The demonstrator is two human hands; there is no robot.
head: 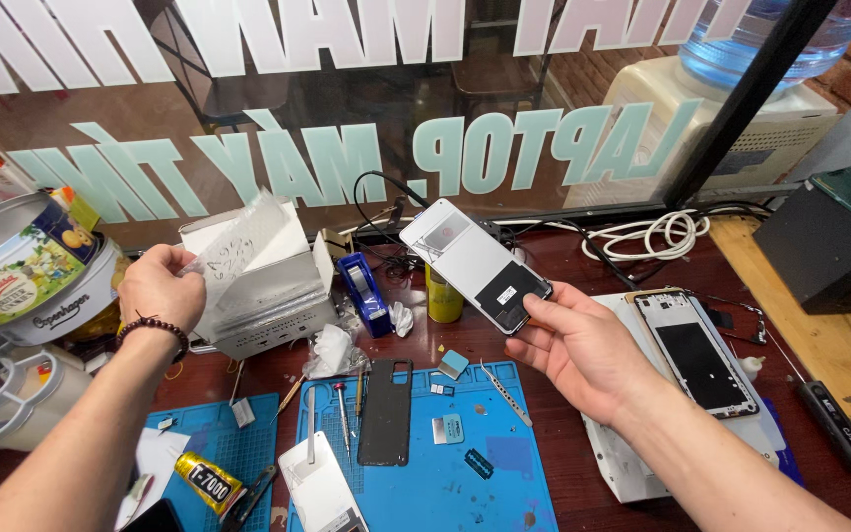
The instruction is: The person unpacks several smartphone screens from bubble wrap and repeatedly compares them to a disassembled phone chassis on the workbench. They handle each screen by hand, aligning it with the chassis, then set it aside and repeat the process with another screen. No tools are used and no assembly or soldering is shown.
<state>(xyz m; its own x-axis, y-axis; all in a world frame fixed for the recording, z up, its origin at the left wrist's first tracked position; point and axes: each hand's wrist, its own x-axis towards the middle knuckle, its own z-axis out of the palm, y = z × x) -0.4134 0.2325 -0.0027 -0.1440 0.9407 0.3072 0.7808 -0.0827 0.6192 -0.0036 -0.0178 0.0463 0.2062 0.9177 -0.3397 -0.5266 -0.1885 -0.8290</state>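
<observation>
My right hand (573, 345) holds a white phone screen panel (473, 262) by its lower end, tilted up over the desk, with a dark patch near my thumb. My left hand (158, 288), with a bead bracelet on the wrist, pinches a thin translucent plastic film (238, 241) above an open white cardboard box (268, 296). Below, on a blue work mat (465, 473), lie a black phone back cover (386, 412), tweezers (504, 392) and small screwdrivers (343, 414).
A phone frame (693, 351) rests on a white pad at the right. A round biscuit tin (22, 266) stands at the left, a glue tube (209, 480) on a second mat, a blue tape dispenser (364, 290), white cables (657, 234) and a dark box (819, 246) by the window.
</observation>
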